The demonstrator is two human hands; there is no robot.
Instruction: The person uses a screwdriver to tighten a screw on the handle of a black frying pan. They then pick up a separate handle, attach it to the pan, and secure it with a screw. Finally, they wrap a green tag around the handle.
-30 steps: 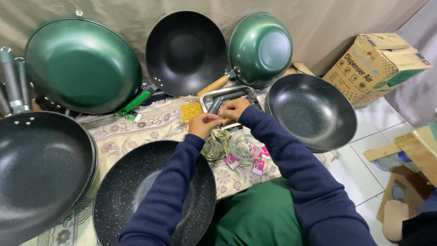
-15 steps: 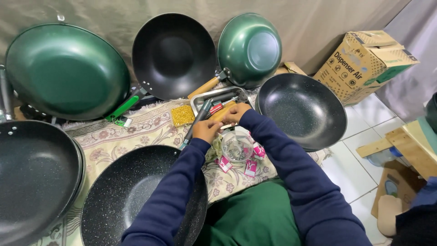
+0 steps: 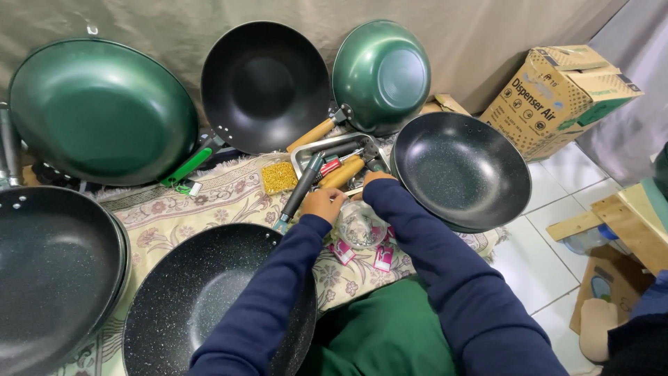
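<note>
The left hand [image 3: 323, 204] curls its fingers on a black pan handle [image 3: 300, 188]; the right hand [image 3: 376, 177] reaches into the metal tray [image 3: 306, 147], its grip hidden. Just below the tray lies a clear bag of small parts [image 3: 358, 230]. The speckled pan [image 3: 463, 167] right of the tray has no handle fitted, so assembly looks barely begun.
</note>
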